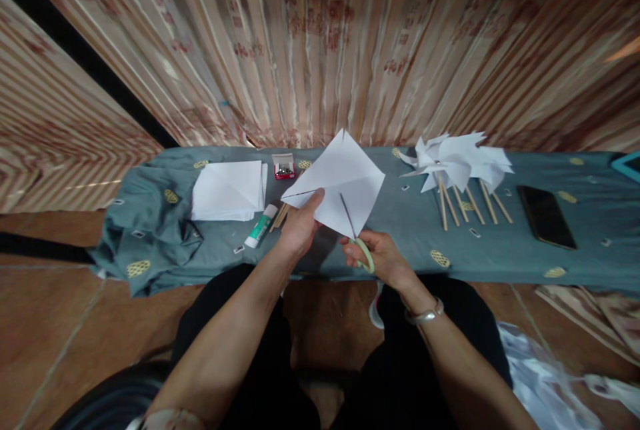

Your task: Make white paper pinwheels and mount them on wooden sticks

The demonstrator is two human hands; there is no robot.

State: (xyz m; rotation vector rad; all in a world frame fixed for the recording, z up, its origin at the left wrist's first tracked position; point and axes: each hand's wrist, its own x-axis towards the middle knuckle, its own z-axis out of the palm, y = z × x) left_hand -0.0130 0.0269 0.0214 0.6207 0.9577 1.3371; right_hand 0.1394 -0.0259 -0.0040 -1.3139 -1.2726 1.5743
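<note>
Left hand (300,227) pinching white paper square (340,183) at its nine o'clock corner; right hand (377,257) gripping scissors (357,240), cutting in from six. Light, floppy sheet, best held near the cut

The white paper sheet (340,180) is a square held up on its point, like a diamond, above the near edge of the table (500,250). It is creased along its diagonals, so the faces catch the light unevenly. The left hand (300,227) pinches its lower left edge between thumb and fingers. The scissors (357,237) have pale green loop handles gripped in the right hand (383,257); their thin dark blades point up and slightly left, lying along a slit that runs from the sheet's lower edge toward its middle.
</note>
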